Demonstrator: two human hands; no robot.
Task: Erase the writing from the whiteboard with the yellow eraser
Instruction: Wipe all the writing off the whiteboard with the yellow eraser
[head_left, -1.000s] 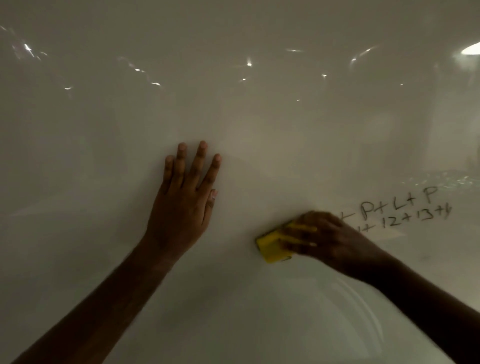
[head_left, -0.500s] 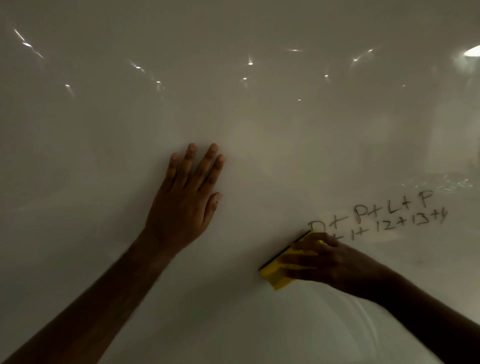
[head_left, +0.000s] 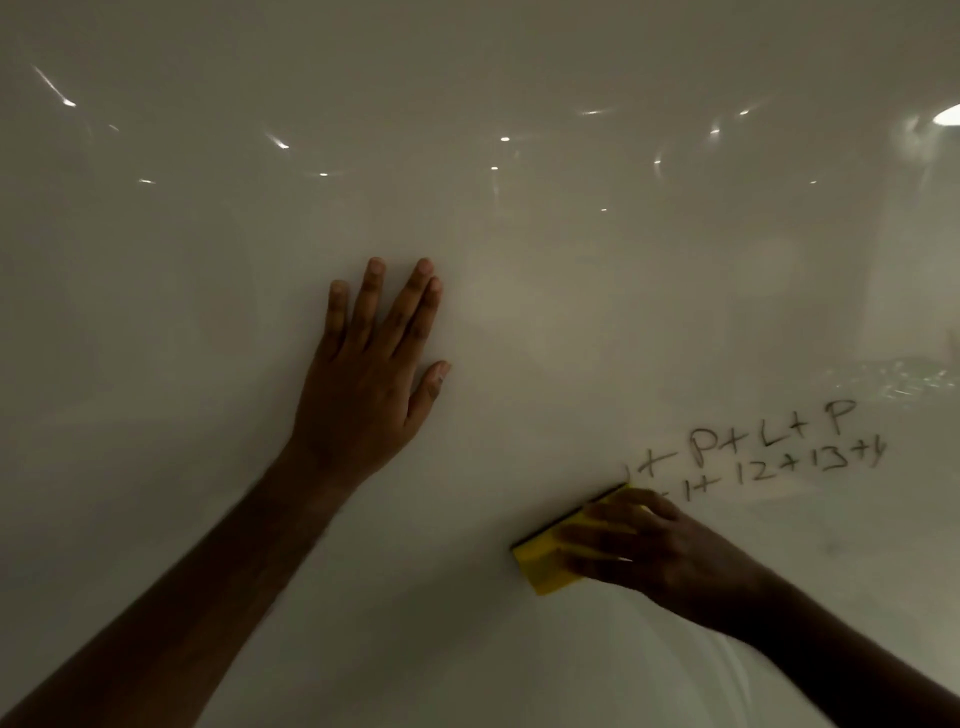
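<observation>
Seemingly, yellow eraser (head_left: 543, 564) long-axis up-right.

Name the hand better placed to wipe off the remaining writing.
Right. The right hand already holds the yellow eraser just below-left of the writing; the left hand lies flat on the whiteboard, farther away.

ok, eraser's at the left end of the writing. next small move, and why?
Probably sweep the yellow eraser up and to the right across the writing. The right hand holds it just below-left of two unerased lines, while the left hand lies flat on the whiteboard, clear of that path.
</observation>
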